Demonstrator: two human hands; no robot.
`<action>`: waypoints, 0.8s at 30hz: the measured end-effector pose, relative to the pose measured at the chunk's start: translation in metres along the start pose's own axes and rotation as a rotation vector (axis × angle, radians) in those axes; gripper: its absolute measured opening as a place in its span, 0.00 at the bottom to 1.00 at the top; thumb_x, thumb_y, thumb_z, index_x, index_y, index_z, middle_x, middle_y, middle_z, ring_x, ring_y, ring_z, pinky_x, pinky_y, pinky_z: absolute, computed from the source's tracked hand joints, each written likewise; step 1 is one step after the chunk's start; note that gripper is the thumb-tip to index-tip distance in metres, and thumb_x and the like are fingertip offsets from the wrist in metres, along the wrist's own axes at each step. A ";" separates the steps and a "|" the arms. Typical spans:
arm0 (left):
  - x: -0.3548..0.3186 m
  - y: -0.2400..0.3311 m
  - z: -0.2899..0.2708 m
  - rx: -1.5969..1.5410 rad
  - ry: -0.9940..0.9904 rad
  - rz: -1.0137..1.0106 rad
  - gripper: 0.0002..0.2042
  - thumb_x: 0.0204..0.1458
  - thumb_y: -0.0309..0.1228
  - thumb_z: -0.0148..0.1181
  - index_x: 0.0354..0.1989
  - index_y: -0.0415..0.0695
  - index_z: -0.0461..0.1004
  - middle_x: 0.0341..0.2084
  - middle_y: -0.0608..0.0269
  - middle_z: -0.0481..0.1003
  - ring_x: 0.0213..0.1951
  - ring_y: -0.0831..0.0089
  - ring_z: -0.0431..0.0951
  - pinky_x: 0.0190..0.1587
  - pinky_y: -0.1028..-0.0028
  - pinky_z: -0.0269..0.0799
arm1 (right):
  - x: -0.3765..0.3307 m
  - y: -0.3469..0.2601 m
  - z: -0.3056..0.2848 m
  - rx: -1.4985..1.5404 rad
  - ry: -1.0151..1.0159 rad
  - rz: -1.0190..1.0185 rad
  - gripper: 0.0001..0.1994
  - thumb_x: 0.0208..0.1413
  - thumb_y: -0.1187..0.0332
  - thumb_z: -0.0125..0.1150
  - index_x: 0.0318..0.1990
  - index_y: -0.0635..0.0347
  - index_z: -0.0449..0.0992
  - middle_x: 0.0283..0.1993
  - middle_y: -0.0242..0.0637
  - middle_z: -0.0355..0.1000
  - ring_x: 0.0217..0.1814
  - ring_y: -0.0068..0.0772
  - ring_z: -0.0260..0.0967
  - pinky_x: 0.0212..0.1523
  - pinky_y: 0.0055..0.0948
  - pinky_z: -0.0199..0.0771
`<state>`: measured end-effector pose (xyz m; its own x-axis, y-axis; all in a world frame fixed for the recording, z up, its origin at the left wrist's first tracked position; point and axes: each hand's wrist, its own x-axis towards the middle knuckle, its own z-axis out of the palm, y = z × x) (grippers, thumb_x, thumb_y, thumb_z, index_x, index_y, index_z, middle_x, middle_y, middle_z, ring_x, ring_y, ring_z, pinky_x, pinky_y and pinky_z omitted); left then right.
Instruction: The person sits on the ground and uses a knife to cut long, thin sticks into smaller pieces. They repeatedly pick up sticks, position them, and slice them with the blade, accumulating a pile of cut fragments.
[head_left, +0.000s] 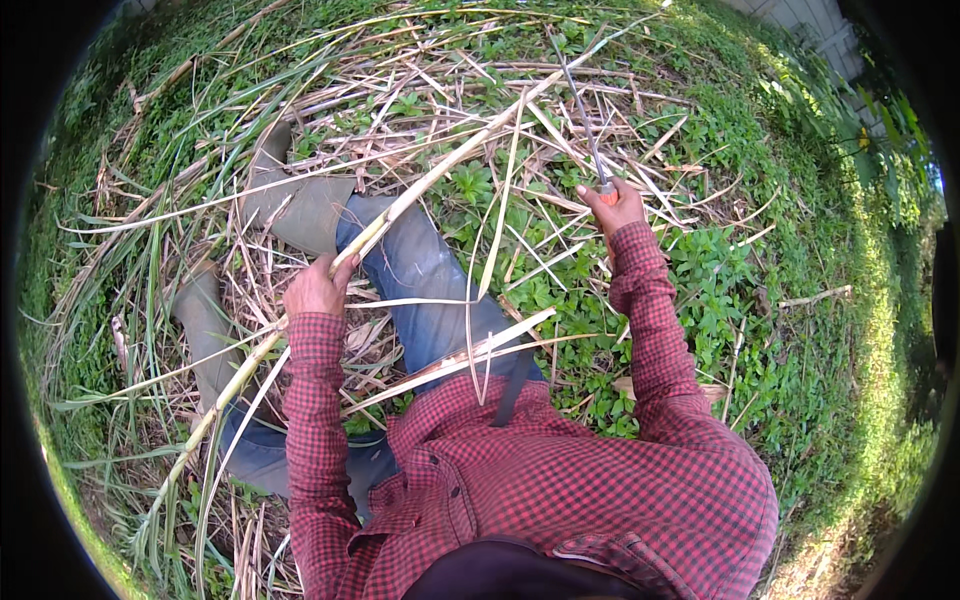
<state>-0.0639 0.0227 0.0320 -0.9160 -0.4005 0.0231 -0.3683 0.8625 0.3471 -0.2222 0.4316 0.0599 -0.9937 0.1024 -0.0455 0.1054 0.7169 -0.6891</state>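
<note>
A long, pale yellow-green cane stalk [455, 158] runs slantwise across my legs, from the lower left to the top right. My left hand [317, 288] is closed around its middle, near my knee. Strips of dry leaf [505, 200] hang from the stalk. My right hand [616, 207] is closed on the orange handle of a machete [580, 110]. Its narrow, dark blade points away from me, and its far end lies close to the upper part of the stalk. Whether blade and stalk touch, I cannot tell.
Dry stalks and leaf pieces [400, 90] litter the ground ahead, among low green plants [710, 270]. Split pale pieces [480, 352] lie across my lap. My bent legs in jeans [420, 270] and rubber boots [305, 210] extend leftward. Long green leaves [165, 250] spread at the left.
</note>
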 end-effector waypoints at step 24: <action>-0.036 0.007 0.019 0.029 0.096 0.036 0.18 0.51 0.48 0.55 0.26 0.43 0.70 0.18 0.51 0.74 0.23 0.52 0.75 0.25 0.58 0.68 | 0.104 -0.001 0.011 -0.793 -0.107 0.049 0.18 0.54 0.59 0.49 0.50 0.56 0.70 0.45 0.49 0.72 0.49 0.46 0.70 0.51 0.42 0.70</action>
<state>-0.0364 0.0490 0.0153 -0.9097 -0.3957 0.1258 -0.3411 0.8850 0.3169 -0.3262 0.4338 0.0481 -0.9813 0.1086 -0.1588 0.1047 0.9940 0.0328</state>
